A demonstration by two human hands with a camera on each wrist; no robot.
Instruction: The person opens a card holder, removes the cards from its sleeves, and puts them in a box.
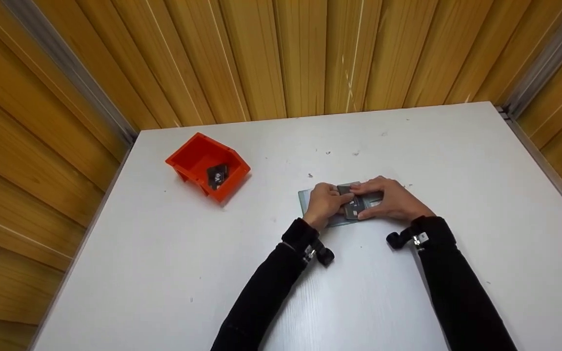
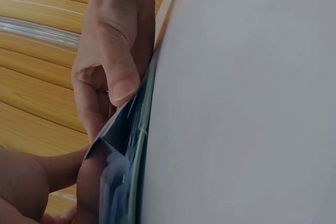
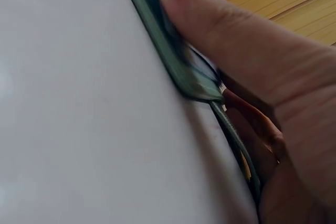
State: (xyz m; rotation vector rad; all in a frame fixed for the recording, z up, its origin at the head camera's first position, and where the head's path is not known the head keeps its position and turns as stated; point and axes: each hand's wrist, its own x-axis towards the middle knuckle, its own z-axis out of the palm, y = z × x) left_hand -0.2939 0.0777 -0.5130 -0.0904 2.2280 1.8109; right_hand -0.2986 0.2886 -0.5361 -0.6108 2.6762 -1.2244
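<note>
A dark card [image 1: 353,208] with pale lettering lies over an open, green-edged card holder [image 1: 303,196] with clear sleeves, on the white table. My left hand [image 1: 324,204] pinches the card's left side, its thumb on top. From the right, my right hand [image 1: 393,200] grips the card between thumb and fingers at its near and far ends. In the left wrist view, the holder's green edge [image 2: 140,150] rests on the table, with a left finger beneath a raised flap. The right thumb [image 3: 226,30] covers part of the holder in the right wrist view.
An orange bin [image 1: 188,155] stands at the table's back left, with dark cards [image 1: 216,175] inside. Yellow wood-look panels [image 1: 305,58] rise behind the table [image 1: 164,263] and along its sides. Small marks dot the tabletop beyond the hands.
</note>
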